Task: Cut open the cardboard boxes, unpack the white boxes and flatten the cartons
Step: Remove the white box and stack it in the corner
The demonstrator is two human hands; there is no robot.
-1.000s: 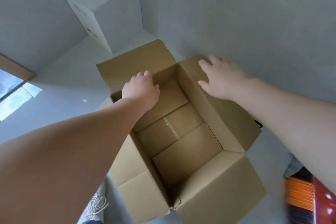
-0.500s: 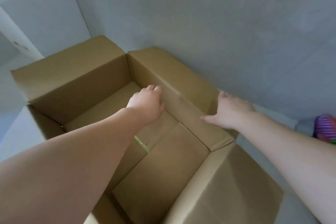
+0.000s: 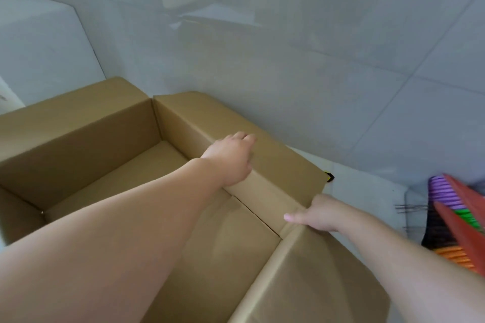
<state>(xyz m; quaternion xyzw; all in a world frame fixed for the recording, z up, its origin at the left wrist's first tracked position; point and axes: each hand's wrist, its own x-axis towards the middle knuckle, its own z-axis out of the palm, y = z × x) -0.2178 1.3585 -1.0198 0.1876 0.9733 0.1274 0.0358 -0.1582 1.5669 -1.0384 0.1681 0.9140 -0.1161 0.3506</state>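
Note:
A brown cardboard carton (image 3: pixel 78 144) stands open on the grey tiled floor, with nothing inside it and all its flaps folded outwards. My left hand (image 3: pixel 231 157) reaches across the inside and rests on the fold of the right flap (image 3: pixel 286 165), fingers lying over it. At the same wall's near corner my right hand (image 3: pixel 317 214) grips the rim, thumb along the inner side and fingers hidden on the outer side. A large white box (image 3: pixel 39 42) stands behind the carton at the upper left.
A small yellow and black object (image 3: pixel 328 177) peeks out from behind the right flap. A bundle of coloured striped things with red parts (image 3: pixel 451 217) lies on the floor at the right. Grey floor tiles stretch beyond the carton.
My left hand has moved from inside the carton onto the right flap's fold. My right hand has slid towards me along that wall to its near corner. The view has shifted right.

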